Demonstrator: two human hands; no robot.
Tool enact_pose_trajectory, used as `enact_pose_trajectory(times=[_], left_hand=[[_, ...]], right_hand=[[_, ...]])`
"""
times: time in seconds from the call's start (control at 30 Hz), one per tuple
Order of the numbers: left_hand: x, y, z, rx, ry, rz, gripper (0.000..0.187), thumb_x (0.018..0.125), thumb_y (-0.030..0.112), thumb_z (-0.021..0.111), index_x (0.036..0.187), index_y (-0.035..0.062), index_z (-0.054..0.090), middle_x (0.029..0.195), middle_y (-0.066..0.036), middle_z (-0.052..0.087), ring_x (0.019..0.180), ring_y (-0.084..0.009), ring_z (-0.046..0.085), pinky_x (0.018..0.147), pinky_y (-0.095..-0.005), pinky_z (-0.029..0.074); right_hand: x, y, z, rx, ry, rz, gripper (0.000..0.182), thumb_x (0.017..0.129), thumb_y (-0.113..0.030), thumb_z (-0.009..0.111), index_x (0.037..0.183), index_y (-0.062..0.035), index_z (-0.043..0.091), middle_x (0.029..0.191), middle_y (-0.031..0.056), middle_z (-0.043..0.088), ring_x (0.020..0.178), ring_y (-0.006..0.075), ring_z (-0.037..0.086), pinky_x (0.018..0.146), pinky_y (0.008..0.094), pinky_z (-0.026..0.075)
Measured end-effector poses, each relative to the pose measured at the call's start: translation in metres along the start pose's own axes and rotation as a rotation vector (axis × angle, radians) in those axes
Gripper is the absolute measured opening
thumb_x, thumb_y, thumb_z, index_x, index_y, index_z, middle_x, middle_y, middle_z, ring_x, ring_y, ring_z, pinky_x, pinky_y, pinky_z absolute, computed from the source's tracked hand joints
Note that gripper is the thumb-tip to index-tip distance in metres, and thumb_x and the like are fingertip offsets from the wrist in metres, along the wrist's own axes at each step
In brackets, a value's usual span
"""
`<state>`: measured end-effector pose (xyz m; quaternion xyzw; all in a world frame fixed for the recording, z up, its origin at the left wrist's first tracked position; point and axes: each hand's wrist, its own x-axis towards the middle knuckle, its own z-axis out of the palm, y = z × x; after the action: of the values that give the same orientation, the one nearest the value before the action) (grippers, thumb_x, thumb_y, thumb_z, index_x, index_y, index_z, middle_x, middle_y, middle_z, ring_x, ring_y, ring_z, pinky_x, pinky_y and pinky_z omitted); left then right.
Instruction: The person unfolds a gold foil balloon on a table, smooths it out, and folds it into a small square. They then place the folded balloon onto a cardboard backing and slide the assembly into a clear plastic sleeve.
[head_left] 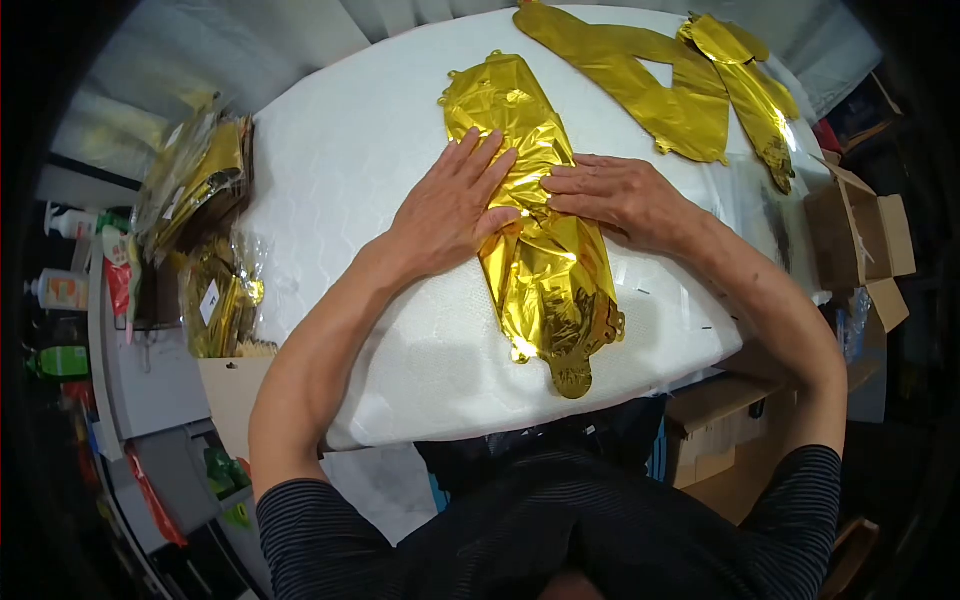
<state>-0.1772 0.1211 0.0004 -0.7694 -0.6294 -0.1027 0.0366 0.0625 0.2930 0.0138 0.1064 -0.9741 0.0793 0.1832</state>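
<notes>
A crinkled gold foil balloon, folded lengthwise, lies on the white padded table in front of me, its tabbed tail toward my body. My left hand rests flat on its left side with the fingers spread. From the right, my right hand lies over the balloon's edge, fingertips on the foil and fingers fairly straight. The two hands are a short distance apart. Whatever is under the palms is hidden.
Flat gold foil balloons lie at the back right, one folded narrow. Packaged gold foil stands beyond the left edge. An open cardboard box is at the right. Shelves with bottles are far left.
</notes>
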Motion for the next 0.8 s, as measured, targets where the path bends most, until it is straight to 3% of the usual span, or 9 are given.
enact_pose_trajectory(times=[0.1,0.17,0.27,0.6,0.67,0.8], left_hand=[[0.0,-0.006,-0.007,-0.126,-0.041,-0.036,0.061,0.11,0.041,0.046,0.159,0.006,0.036,0.166,-0.02,0.032,0.157,-0.037,0.022,0.13,-0.0457,0.019],[0.0,-0.013,-0.014,-0.462,-0.036,-0.082,0.052,0.109,0.028,0.052,0.157,0.0102,0.04,0.166,-0.018,0.034,0.156,-0.0351,0.026,0.129,-0.0452,0.023],[0.0,-0.015,-0.023,-0.536,-0.088,-0.16,0.045,0.106,0.018,0.056,0.15,0.0108,0.047,0.165,-0.016,0.036,0.155,-0.034,0.031,0.128,-0.0455,0.028],[0.0,-0.018,-0.021,-0.395,-0.04,-0.063,0.04,0.103,0.021,0.062,0.141,0.0076,0.057,0.162,-0.016,0.042,0.153,-0.0357,0.034,0.126,-0.0468,0.031],[0.0,-0.016,-0.026,-0.154,-0.016,-0.031,0.04,0.102,0.025,0.063,0.138,0.0079,0.061,0.159,-0.016,0.045,0.151,-0.038,0.037,0.126,-0.0484,0.03],[-0.002,-0.02,-0.026,-0.111,0.011,0.0,0.041,0.102,0.029,0.064,0.138,0.0088,0.064,0.156,-0.016,0.049,0.149,-0.04,0.039,0.126,-0.05,0.03]], right_hand=[[0.002,0.0,0.0,0.02,0.005,0.032,0.035,0.086,-0.008,0.074,0.12,-0.0088,0.071,0.131,0.0068,0.071,0.124,0.0251,0.067,0.112,0.046,0.052],[0.002,0.0,0.0,0.021,0.002,0.055,0.034,0.086,-0.008,0.073,0.12,-0.0092,0.071,0.13,0.0062,0.072,0.123,0.0251,0.068,0.111,0.0457,0.052],[0.004,-0.002,0.0,-0.008,0.002,0.049,0.034,0.087,-0.011,0.074,0.121,-0.0096,0.071,0.127,0.007,0.074,0.121,0.0254,0.069,0.11,0.045,0.053],[0.006,-0.008,0.002,-0.084,0.048,0.035,0.034,0.086,-0.014,0.075,0.12,-0.0161,0.074,0.125,0.0037,0.073,0.114,0.0258,0.07,0.1,0.0389,0.058],[0.007,-0.008,0.001,-0.093,0.056,0.023,0.033,0.086,-0.014,0.075,0.119,-0.016,0.074,0.125,0.0037,0.073,0.113,0.0262,0.071,0.098,0.0382,0.059],[0.008,-0.01,0.001,-0.08,0.05,0.06,0.031,0.085,-0.014,0.075,0.116,-0.0156,0.075,0.124,0.0038,0.073,0.11,0.0251,0.072,0.098,0.0375,0.059]])
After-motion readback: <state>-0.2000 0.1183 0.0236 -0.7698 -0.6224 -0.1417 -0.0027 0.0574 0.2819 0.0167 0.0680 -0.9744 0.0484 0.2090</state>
